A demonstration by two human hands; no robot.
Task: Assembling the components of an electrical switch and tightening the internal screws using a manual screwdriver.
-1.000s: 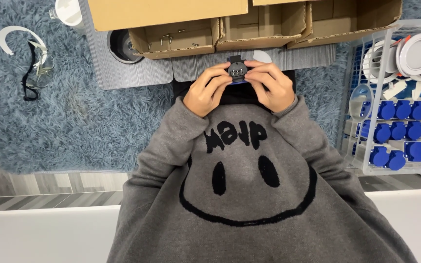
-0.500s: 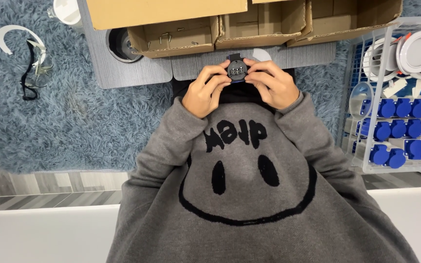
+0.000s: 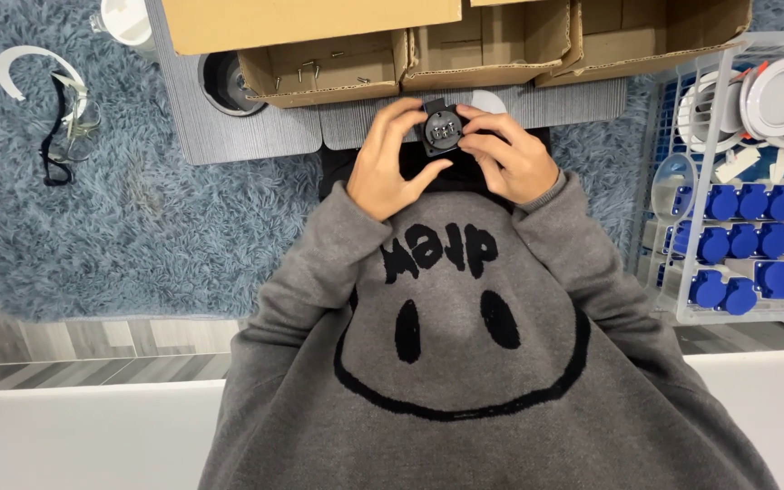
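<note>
You have the small round black plastic socket insert (image 3: 442,132) raised in front of your chest, above the grey ribbed mat (image 3: 256,136), with its face turned up toward you so the metal contacts in its middle can be seen. Holding it between both hands keeps it steady and square to your eyes.

Your left hand (image 3: 394,163) curls in from the left: the fingertips close over the insert's top and left edge, and the thumb reaches under its lower edge. Your right hand (image 3: 506,158) mirrors it, fingers bent and pressed on the right edge. Both hands are closed on the part, with no gap at the contact points; whether either thumb presses on the face itself is hard to tell.

Just beyond your hands stand open brown cardboard boxes (image 3: 319,68), one with a few small metal screws inside. To your right a white wire rack (image 3: 696,181) holds blue plastic socket housings (image 3: 755,201) and white round lamp fittings (image 3: 778,95). Clear safety glasses (image 3: 70,118) lie well apart on the shaggy blue rug (image 3: 138,227).
</note>
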